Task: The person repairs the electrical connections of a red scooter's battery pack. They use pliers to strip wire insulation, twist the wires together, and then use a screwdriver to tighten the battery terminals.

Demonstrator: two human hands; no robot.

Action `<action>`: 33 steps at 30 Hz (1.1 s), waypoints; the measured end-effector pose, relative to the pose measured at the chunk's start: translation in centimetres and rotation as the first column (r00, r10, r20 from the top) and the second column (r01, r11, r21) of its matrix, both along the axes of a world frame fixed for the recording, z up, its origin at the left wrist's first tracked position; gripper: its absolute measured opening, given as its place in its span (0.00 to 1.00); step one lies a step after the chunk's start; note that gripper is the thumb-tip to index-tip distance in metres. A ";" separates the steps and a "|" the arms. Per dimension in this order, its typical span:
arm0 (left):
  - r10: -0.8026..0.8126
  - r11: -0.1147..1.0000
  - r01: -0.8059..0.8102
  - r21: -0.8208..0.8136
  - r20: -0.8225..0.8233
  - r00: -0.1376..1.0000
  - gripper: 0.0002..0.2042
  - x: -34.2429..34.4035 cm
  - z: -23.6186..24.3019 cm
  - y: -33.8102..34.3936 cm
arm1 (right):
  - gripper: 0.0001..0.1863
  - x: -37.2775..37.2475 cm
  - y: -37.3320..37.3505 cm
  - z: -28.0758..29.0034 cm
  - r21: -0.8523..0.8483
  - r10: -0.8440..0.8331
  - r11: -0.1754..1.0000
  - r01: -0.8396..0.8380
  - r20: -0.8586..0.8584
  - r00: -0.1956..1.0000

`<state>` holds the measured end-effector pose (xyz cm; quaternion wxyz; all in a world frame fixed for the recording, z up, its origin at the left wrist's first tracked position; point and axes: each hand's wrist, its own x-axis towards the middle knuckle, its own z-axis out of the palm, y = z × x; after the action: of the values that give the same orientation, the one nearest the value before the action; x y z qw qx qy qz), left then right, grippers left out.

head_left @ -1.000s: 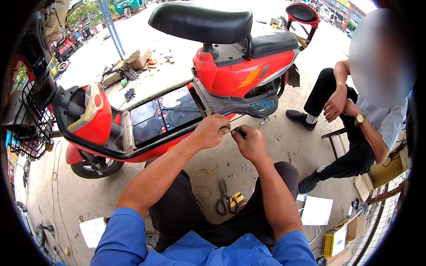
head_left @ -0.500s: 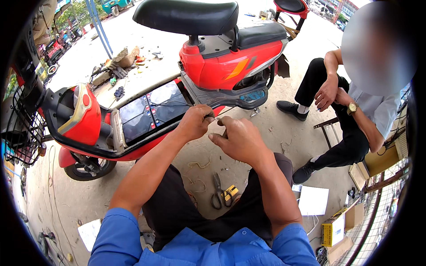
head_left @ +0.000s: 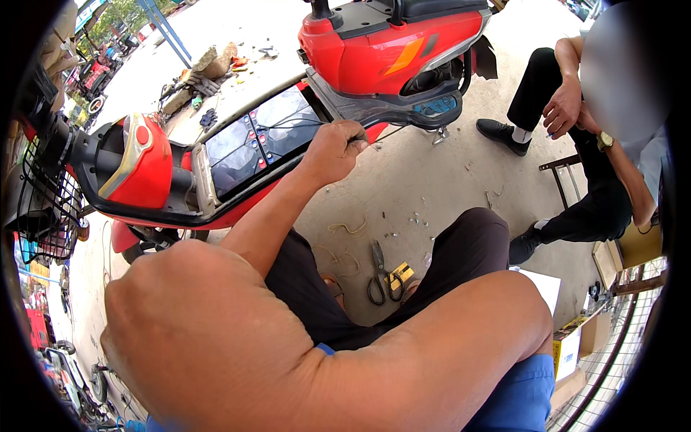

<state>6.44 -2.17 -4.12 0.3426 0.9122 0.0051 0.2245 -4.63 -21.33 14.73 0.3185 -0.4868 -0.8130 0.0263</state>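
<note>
1. A thin dark wire (head_left: 392,134) runs from the left hand (head_left: 335,147) toward the grey footboard edge of the red scooter (head_left: 389,50); that hand is closed in a narrow pinch on the wire, just beside the open battery bay (head_left: 259,137); a hard tug could, I judge, snap the strand or pull it free of the pinch.
2. The bay lies open with cells and cables exposed; a bare wire end straying across them might short.
3. The right hand (head_left: 209,324) looms close under the camera; whether it holds anything I cannot tell; it blocks much of the view, so a slip could go unseen.
4. Scissors (head_left: 381,277) lie on the concrete between the knees, near wire scraps (head_left: 349,229); a shifted foot may catch them.
5. A seated person (head_left: 576,101) is near.
</note>
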 end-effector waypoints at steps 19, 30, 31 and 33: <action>-0.006 0.998 0.004 -0.070 -0.030 1.000 0.04 0.6 0.0 -0.3 | 0.05 1.2 0.3 -2.4 -0.119 0.115 0.989 -0.093 0.199 0.973; -0.035 0.999 0.035 0.021 0.037 0.999 0.05 0.8 -0.7 0.4 | 0.06 1.5 -0.1 -2.3 -0.155 0.148 0.981 -0.116 0.222 0.964; -0.055 0.998 0.054 0.034 0.036 0.998 0.05 1.0 -0.7 0.4 | 0.06 1.6 -0.3 -2.2 -0.156 0.131 0.983 -0.098 0.223 0.966; -0.031 0.999 0.030 0.033 0.024 0.999 0.05 0.7 -0.4 0.2 | 0.07 1.9 -0.3 -2.2 -0.152 0.143 0.982 -0.111 0.223 0.964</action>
<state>7.14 -1.98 -4.55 0.3312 0.9148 -0.0166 0.2305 -2.73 -21.64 12.48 0.1841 -0.4541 -0.8705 0.0457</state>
